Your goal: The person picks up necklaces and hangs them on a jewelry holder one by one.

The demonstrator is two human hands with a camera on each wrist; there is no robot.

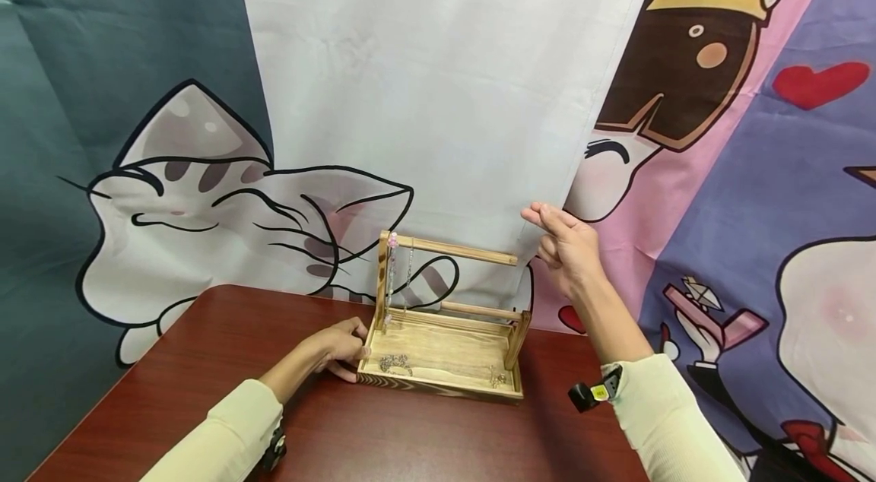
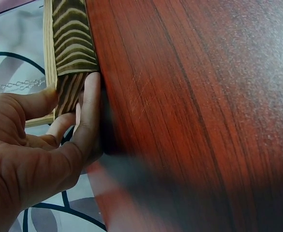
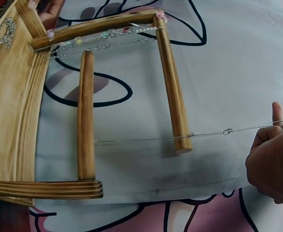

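Observation:
A wooden jewelry stand has a shallow tray base, a top bar and a lower bar. At its front left corner, my left hand grips the tray wall, thumb on the rim and fingers outside. My right hand, raised beyond the top bar's free end, pinches a thin silver necklace. In the right wrist view that chain stretches from the fingers to the top bar's end and on toward the lower bar. A necklace with pink beads hangs near the left post, beside another fine chain.
Inside the tray lie a heaped silver chain at left and small jewelry at right. The stand sits on a reddish-brown table. A printed cloth with cartoon cats hangs close behind it.

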